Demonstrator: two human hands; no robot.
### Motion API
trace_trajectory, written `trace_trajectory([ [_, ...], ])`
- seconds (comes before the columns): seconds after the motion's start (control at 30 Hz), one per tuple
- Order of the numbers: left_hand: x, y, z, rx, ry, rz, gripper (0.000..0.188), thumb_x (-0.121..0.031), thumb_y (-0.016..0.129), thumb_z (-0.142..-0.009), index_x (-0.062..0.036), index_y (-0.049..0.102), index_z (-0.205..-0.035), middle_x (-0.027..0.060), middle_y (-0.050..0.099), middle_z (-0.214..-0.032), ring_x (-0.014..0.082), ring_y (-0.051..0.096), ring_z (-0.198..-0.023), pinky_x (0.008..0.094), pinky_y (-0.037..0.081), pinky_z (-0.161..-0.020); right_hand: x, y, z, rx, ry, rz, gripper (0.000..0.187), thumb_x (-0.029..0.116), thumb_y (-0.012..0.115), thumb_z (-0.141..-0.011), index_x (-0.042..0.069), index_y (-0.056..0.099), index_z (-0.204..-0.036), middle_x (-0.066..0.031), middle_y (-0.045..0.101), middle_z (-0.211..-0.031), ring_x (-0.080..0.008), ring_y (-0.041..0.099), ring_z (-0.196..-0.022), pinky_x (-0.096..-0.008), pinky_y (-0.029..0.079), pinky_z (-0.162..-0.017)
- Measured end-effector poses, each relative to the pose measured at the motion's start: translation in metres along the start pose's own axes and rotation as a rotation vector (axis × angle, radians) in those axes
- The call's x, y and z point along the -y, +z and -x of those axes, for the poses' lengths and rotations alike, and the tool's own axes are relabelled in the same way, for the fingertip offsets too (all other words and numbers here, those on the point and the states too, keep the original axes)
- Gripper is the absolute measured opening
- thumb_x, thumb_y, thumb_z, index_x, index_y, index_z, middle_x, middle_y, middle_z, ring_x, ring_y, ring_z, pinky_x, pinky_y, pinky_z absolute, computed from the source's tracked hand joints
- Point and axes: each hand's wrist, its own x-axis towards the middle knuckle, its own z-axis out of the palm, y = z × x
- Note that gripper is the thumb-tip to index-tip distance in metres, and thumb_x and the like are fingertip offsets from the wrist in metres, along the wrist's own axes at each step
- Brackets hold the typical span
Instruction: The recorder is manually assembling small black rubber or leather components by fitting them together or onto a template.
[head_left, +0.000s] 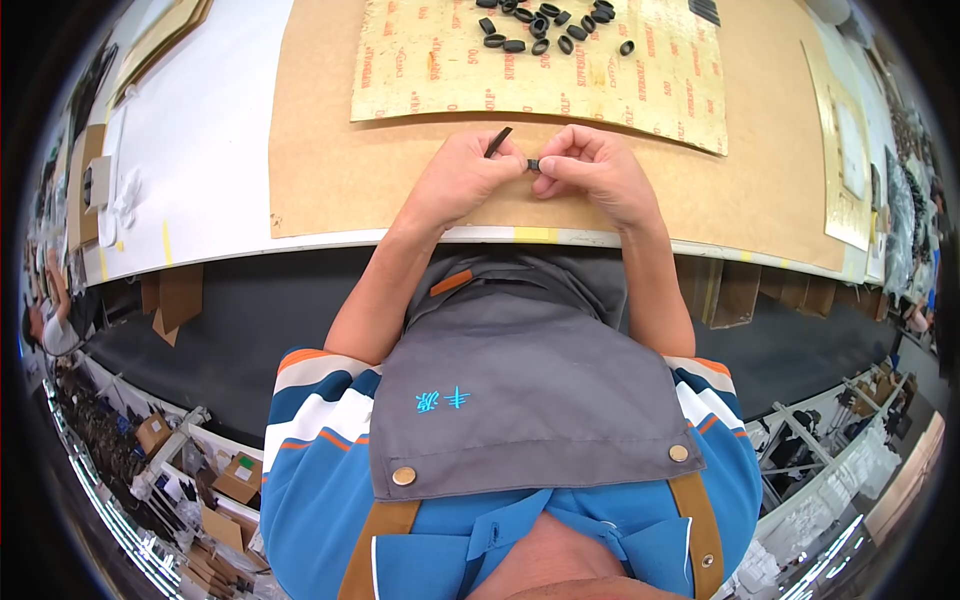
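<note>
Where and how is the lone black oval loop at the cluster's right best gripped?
The lone black oval loop is probably best pinched across its outer walls between thumb and fingertip, the right hand, once free, coming from the near right: it is a small open band, and the clustered black loops lie to its left on the printed sheet.
</note>
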Motion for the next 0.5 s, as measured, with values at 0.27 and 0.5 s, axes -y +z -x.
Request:
trace_trajectory([
  [0.27,0.0005,-0.0001,-0.0024,-0.011,-0.015,-0.039,0.015,-0.015,0.06,-0.076,-0.0049,0.055,-0.067,-0.0054,0.046,-0.061,0.0031,0.038,-0.057,0.0224,0.031,-0.05,-0.0054,0.001,-0.0028,-0.045,0.005,-0.038,0.01,0.004,0.064,-0.083,-0.001,0.057,-0.088,-0.0073,0.063,-0.076,-0.0111,0.063,-0.066,-0.0226,0.053,-0.063],
  [0.5,-0.0008,0.0005,-0.0005,-0.008,0.008,-0.031,0.015,-0.014,0.06,-0.076,-0.0043,0.055,-0.067,-0.005,0.046,-0.061,0.0034,0.039,-0.058,0.0226,0.032,-0.051,-0.0067,0.0006,-0.003,-0.039,-0.003,-0.027,0.01,0.005,0.064,-0.083,-0.001,0.057,-0.086,-0.007,0.063,-0.075,-0.011,0.062,-0.065,-0.0227,0.053,-0.062],
])
